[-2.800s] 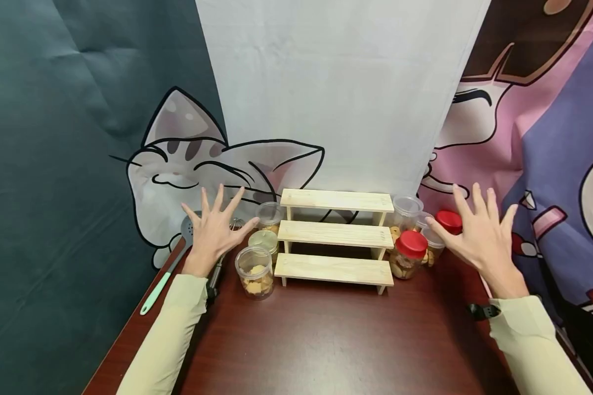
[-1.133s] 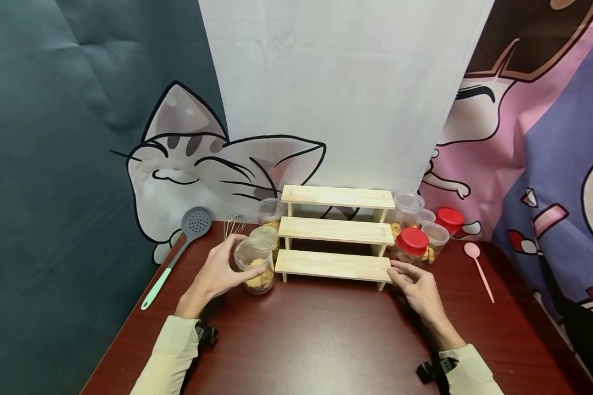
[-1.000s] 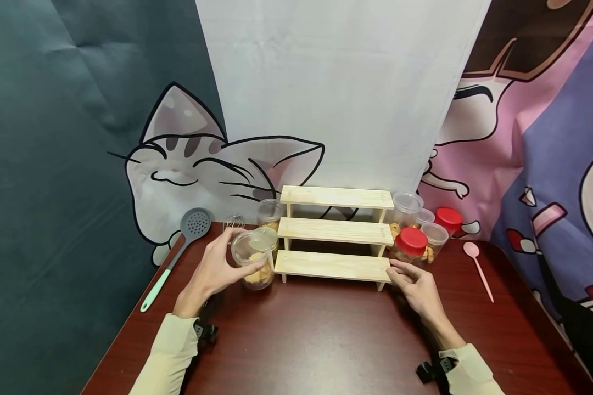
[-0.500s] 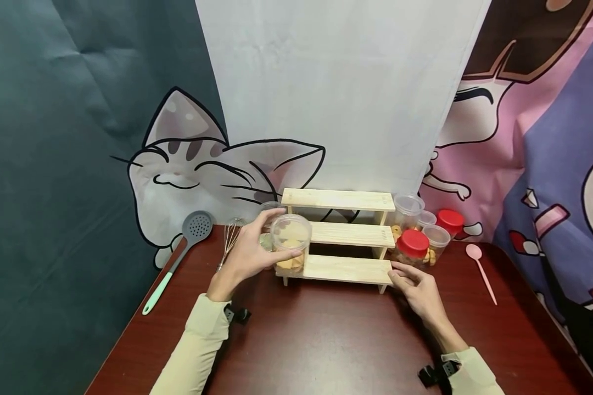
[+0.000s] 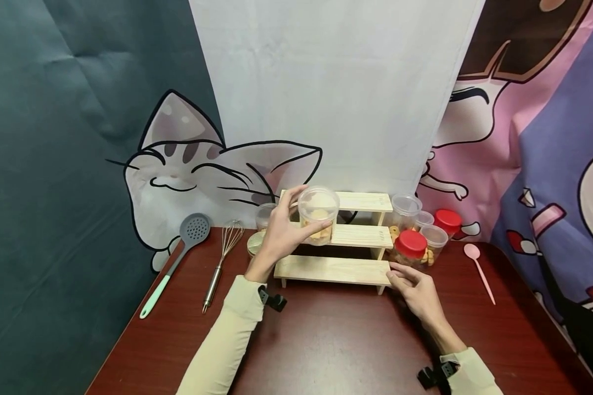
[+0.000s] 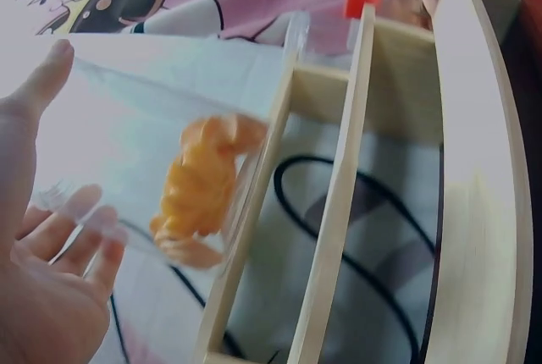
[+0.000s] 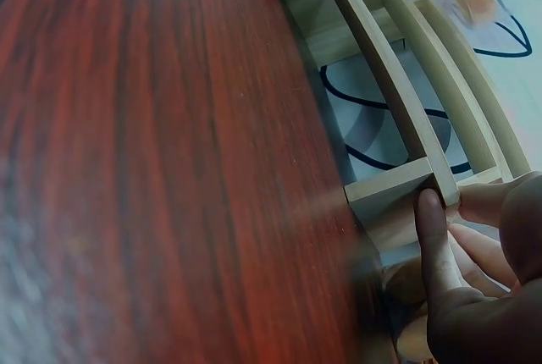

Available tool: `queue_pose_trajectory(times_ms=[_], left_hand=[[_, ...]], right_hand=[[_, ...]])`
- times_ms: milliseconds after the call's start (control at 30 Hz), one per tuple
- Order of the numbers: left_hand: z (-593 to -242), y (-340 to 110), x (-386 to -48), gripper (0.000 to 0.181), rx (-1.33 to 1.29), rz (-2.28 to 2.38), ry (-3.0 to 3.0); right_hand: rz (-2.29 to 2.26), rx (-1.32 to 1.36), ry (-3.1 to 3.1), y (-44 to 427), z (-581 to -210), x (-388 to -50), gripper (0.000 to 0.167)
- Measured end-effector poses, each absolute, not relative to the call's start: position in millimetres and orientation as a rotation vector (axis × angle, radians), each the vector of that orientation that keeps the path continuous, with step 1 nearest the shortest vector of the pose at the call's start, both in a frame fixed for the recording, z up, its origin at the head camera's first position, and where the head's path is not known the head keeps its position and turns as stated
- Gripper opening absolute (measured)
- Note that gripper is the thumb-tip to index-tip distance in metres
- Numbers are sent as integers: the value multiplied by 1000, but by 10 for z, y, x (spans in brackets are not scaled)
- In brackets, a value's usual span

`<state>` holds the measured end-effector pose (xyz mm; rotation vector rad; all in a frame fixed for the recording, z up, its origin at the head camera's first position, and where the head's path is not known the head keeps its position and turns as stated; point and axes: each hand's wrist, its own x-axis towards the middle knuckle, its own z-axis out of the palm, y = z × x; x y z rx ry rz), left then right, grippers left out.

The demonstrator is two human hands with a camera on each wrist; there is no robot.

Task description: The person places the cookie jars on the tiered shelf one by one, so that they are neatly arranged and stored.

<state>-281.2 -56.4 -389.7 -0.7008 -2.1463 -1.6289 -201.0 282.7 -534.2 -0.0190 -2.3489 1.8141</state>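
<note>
Rack [image 5: 333,270], pale wood, three stepped tiers: set on a dark red-brown tabletop [image 5: 336,340]; gripped at the right end of its lowest tier by the right hand [image 5: 415,291], the board being pinched between thumb and fingers.

Jar [image 5: 318,206], clear, part-filled with yellow-orange pieces: grasped between thumb and fingers of the left hand [image 5: 284,227] and held upright at the rack's upper tiers, slightly left of its middle. Whether the wood is touched by the jar cannot be told.

Pale-lidded jar [image 5: 254,243] and clear tub [image 5: 264,215]: stood just left of the rack, both partly hidden.

Whisk [image 5: 221,266], metal: laid left of the rack.

Slotted turner [image 5: 177,259], grey head, mint handle: laid farther left of the rack.

Front red-lidded jar [image 5: 410,245]: stood just right of the rack; rear red-lidded jar [image 5: 447,220] and three clear containers [image 5: 434,238] grouped near it.

Pink spoon [image 5: 481,272]: laid well right of the rack.

Backdrop [image 5: 173,170], cat-printed: hung behind the rack.
</note>
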Motion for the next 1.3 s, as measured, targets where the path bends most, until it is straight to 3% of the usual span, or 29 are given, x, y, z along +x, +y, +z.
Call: queue_pose_trajectory(times_ms=[833, 1300], left_hand=[[-3802, 341, -3311, 92, -670, -1775, -1959], [-3934, 410, -3526, 100, -609, -1593, -2103]], right_hand=[[1812, -39, -2358, 2836, -5354, -2005, 42], [1829, -29, -2342, 2837, -5360, -2008, 41]])
